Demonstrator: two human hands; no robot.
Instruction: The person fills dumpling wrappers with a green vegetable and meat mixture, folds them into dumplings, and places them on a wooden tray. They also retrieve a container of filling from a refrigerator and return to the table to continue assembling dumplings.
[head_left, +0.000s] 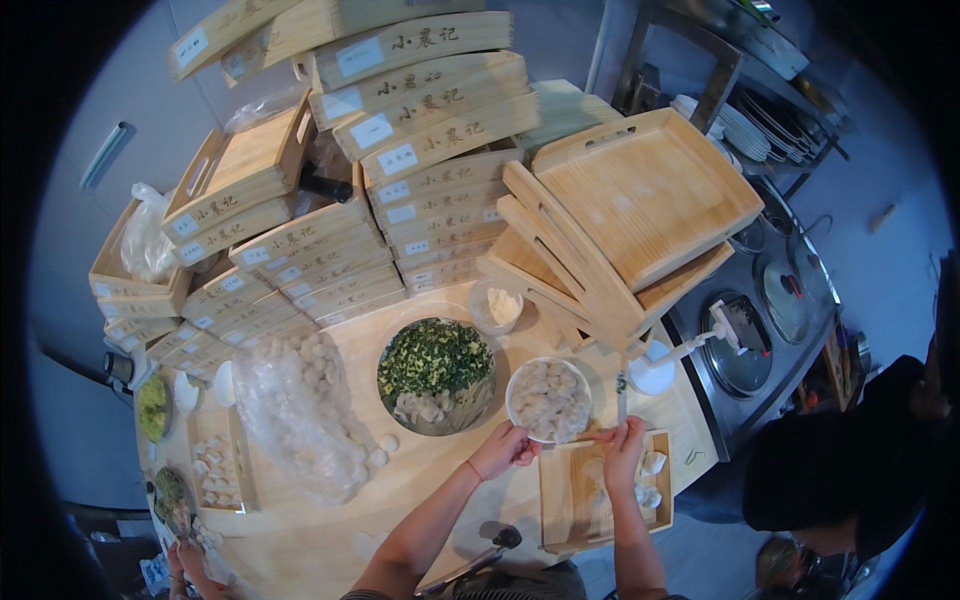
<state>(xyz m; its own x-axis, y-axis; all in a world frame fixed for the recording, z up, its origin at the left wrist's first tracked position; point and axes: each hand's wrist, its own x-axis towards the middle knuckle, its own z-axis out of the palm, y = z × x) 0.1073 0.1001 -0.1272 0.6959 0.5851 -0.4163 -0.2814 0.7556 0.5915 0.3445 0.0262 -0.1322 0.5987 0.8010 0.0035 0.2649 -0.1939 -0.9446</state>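
Note:
My left hand (504, 451) grips the near rim of a white bowl (550, 400) filled with pale peeled shrimp. To its right, my right hand (624, 444) holds a flat metal filling spatula (622, 397) upright, with green bits on its tip. Left of the bowl, a round metal basin (437, 376) holds chopped greens with yellow bits and some shrimp. Below my right hand lies a wooden tray (564, 525) with a few white dumplings (649, 495). Round dough wrappers (319, 367) lie heaped under clear plastic (300, 435) at the left; a few are loose on the table.
Stacked wooden trays (450, 135) rise behind, with more leaning trays (652, 195) at the right. A stove with lidded pots (784, 289) and a phone holder (724, 330) stands further right. A person in dark clothing (832, 450) is beside it. Another person's hands (191, 566) work at lower left.

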